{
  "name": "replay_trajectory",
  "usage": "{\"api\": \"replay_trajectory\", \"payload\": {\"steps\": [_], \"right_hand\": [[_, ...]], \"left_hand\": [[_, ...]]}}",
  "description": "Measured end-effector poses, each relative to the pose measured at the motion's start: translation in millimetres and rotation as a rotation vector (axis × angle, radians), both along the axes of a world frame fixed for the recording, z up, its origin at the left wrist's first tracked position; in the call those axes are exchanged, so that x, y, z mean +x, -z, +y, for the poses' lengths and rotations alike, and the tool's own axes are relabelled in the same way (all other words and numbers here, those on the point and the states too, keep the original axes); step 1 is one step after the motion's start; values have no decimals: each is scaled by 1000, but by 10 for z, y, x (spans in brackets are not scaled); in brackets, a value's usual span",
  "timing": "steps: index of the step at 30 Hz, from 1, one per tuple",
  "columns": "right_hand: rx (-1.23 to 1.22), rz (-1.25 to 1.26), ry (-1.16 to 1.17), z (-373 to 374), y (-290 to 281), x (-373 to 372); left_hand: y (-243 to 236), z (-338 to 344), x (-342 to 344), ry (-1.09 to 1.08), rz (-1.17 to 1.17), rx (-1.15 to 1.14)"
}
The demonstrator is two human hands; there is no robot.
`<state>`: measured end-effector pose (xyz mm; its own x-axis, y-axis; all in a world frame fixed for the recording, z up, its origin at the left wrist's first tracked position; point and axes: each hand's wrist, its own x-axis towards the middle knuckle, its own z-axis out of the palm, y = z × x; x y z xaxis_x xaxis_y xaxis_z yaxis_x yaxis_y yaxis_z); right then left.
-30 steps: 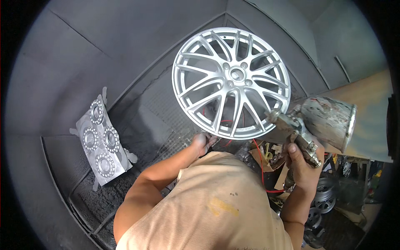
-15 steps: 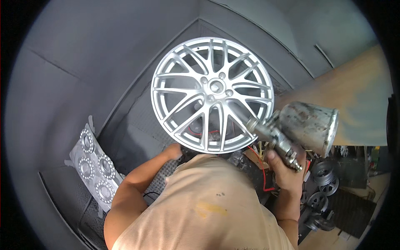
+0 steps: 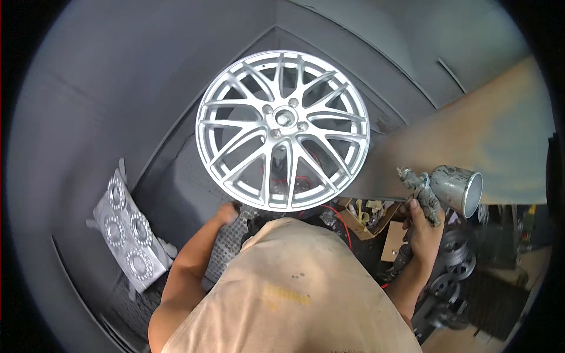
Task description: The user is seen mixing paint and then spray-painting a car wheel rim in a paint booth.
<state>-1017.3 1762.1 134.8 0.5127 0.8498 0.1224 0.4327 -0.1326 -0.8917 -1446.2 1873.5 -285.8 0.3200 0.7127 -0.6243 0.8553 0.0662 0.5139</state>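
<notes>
A silver multi-spoke alloy wheel [image 3: 282, 129] stands face-up in a dark grey spray booth, right in front of me. My left hand [image 3: 226, 213] reaches to the wheel's lower left rim, by a perforated metal stand [image 3: 231, 242]; whether it grips the rim is unclear. My right hand [image 3: 422, 230] holds a paint-crusted spray gun [image 3: 425, 194] with a metal cup [image 3: 458, 189], off to the right of the wheel and pointing away from it.
A grey board with several round caps [image 3: 126, 234] leans at the lower left. A brown cardboard panel [image 3: 471, 147] stands at the right. Red wires, a small cardboard box [image 3: 364, 216] and dark wheel parts [image 3: 447, 276] lie below the wheel and gun.
My right hand has drawn the spray gun away from the wheel, down and to the right. My left hand stays at the wheel's lower edge. The view has shifted.
</notes>
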Motion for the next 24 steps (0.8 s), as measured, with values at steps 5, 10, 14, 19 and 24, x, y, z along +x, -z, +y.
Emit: {"api": "replay_trajectory", "payload": {"steps": [5,10,14,19,24], "right_hand": [[-37,161,-20,195,27,328],[-180,286,-536,-156,-226,355],[-383,374,-1007,-271,-62,789],[-199,-6,-619,-317,94,1205],[-70,-14,-383,-42,165,1404]], "left_hand": [[354,-693,331,-437,-181,76],[242,-2116,691,-239,17,-43],[-8,-3335,904,-500,-17,-135],[-109,-4716,1116,-834,8,-276],[290,-5937,1124,-1130,-35,-295]]}}
